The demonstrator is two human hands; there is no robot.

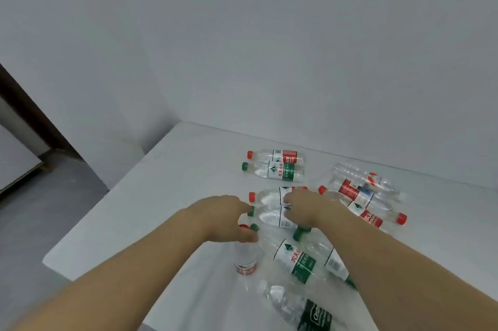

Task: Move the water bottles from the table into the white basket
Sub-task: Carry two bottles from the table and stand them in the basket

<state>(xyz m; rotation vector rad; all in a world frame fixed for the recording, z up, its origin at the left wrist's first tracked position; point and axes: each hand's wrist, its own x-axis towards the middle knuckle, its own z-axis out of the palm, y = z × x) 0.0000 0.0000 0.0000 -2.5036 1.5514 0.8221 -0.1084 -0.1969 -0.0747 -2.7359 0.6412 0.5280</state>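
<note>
The left hand curls down over the necks of a cluster of lying bottles, its fingers closed around the green cap of one and what looks like the red cap of another, so it seems to be gathering several by their necks at once; which bottle each cap belongs to I cannot tell. A small clear bottle with a pink label shows just below this hand; whether it hangs from the grip or stands on the table is unclear. The right hand lies across two bottles side by side, a red-capped bottle on the far side and a green-labelled bottle nearer, fingers bent over their bodies as if to scoop the pair together.

All the water bottles are on the white table; the white basket is not in view, so none can be judged delivered. Two more bottles, one with a red label and one with a green label, lie parallel at the far side, well apart from the hands. A heap of red-labelled bottles sits to the right, and a large green-labelled bottle and a dark-labelled bottle lie near the person.

The left half of the table is bare up to its left edge, giving free room to lift and swing that way. To the right the heap crowds the right forearm, so a sideways sweep there would likely knock bottles rolling.
</note>
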